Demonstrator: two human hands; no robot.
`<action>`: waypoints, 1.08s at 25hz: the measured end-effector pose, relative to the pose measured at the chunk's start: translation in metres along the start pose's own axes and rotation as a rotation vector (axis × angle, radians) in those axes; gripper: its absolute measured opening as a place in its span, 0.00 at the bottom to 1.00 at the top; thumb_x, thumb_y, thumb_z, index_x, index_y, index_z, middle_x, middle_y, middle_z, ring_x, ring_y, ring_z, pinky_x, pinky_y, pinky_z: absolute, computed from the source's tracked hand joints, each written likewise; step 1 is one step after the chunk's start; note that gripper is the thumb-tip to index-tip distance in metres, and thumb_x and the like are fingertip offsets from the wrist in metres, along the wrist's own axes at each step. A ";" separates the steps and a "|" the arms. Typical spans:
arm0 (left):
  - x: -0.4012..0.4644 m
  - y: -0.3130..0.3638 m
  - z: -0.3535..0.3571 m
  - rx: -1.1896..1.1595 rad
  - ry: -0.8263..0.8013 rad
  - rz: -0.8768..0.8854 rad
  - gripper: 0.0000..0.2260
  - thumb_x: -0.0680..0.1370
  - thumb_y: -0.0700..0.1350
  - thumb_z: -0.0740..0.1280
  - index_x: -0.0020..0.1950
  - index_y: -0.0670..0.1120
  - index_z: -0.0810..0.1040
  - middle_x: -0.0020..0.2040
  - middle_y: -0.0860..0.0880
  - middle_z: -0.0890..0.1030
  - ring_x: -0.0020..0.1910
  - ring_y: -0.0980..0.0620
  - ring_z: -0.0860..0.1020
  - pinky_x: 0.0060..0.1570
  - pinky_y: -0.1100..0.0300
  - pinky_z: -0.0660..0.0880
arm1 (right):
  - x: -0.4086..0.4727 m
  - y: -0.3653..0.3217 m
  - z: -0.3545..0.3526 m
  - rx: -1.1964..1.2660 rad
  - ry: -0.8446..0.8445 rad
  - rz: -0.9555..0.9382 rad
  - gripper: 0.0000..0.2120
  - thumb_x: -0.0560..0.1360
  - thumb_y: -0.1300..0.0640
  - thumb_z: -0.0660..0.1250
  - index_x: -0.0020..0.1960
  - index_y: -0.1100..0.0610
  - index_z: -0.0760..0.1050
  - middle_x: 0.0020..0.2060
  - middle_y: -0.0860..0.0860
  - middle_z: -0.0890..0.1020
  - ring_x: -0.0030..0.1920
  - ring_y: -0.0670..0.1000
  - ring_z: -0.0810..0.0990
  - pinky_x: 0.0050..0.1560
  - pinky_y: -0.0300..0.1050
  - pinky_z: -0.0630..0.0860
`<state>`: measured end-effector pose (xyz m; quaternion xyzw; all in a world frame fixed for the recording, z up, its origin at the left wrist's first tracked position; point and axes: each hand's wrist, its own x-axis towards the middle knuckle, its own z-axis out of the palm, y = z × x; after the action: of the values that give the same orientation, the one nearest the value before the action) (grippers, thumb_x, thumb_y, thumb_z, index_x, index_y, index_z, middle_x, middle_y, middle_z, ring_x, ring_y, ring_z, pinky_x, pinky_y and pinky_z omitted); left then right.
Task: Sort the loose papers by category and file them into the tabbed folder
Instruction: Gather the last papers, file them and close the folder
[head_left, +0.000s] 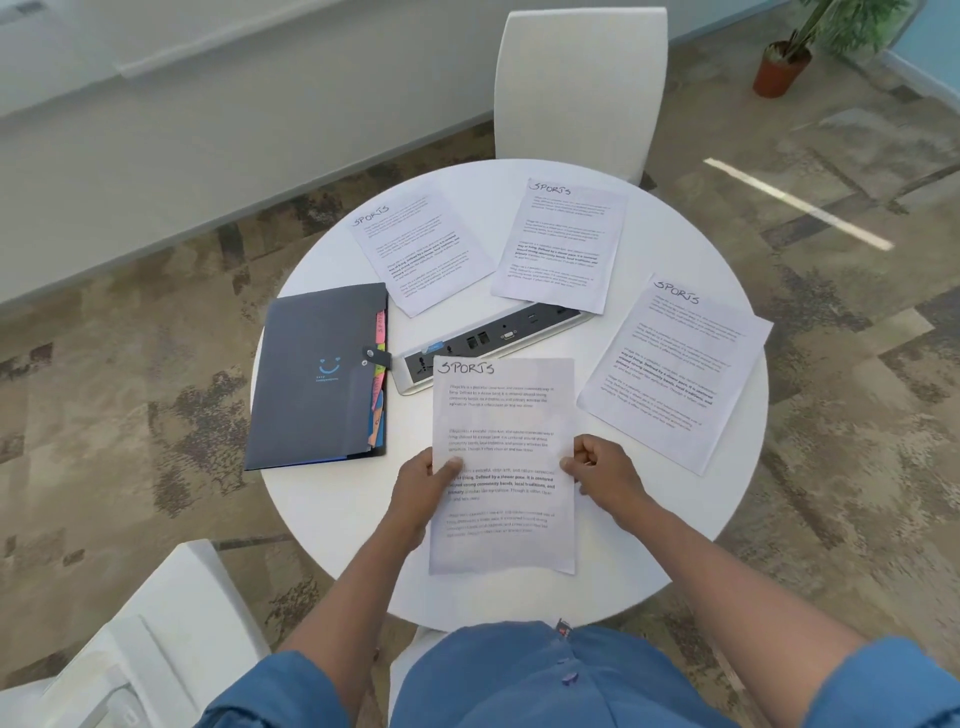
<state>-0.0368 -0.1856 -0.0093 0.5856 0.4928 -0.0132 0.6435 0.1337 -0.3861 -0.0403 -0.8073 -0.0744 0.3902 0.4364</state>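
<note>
- Holding one sheet (503, 462) above the desk (332, 519), both hands pinch its side edges: left hand (423, 486) with thumb on top, right hand (605, 470) curled tight on the rim.
- Closed folder (317, 376) lies just left of the left grip, long axis running away from the person, coloured tabs facing the sheet; the left hand is nearer.
- "SPORTS" heads the held sheet and the three papers (675, 371) lying beyond the grips.
</note>
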 end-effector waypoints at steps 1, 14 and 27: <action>0.000 0.007 0.002 -0.004 -0.035 0.007 0.07 0.79 0.42 0.68 0.57 0.44 0.81 0.51 0.47 0.86 0.49 0.46 0.85 0.45 0.54 0.82 | 0.003 -0.006 -0.004 0.043 0.004 -0.002 0.07 0.74 0.60 0.71 0.43 0.62 0.74 0.33 0.50 0.75 0.35 0.51 0.75 0.37 0.47 0.75; 0.026 0.045 0.014 -0.090 0.076 0.114 0.08 0.80 0.43 0.68 0.57 0.47 0.81 0.51 0.48 0.86 0.49 0.46 0.85 0.48 0.51 0.80 | 0.043 0.026 -0.099 -0.765 0.252 0.056 0.27 0.78 0.52 0.65 0.74 0.56 0.64 0.75 0.55 0.65 0.72 0.59 0.64 0.70 0.54 0.64; 0.021 0.048 -0.001 -0.184 0.142 0.049 0.06 0.80 0.40 0.67 0.54 0.50 0.80 0.50 0.49 0.85 0.47 0.48 0.84 0.43 0.55 0.79 | 0.041 0.031 -0.098 -0.720 0.507 0.254 0.37 0.70 0.43 0.74 0.70 0.56 0.61 0.66 0.60 0.67 0.63 0.64 0.69 0.60 0.61 0.69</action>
<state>0.0013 -0.1581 0.0128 0.5352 0.5217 0.0892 0.6583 0.2231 -0.4489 -0.0566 -0.9803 0.0036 0.1801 0.0813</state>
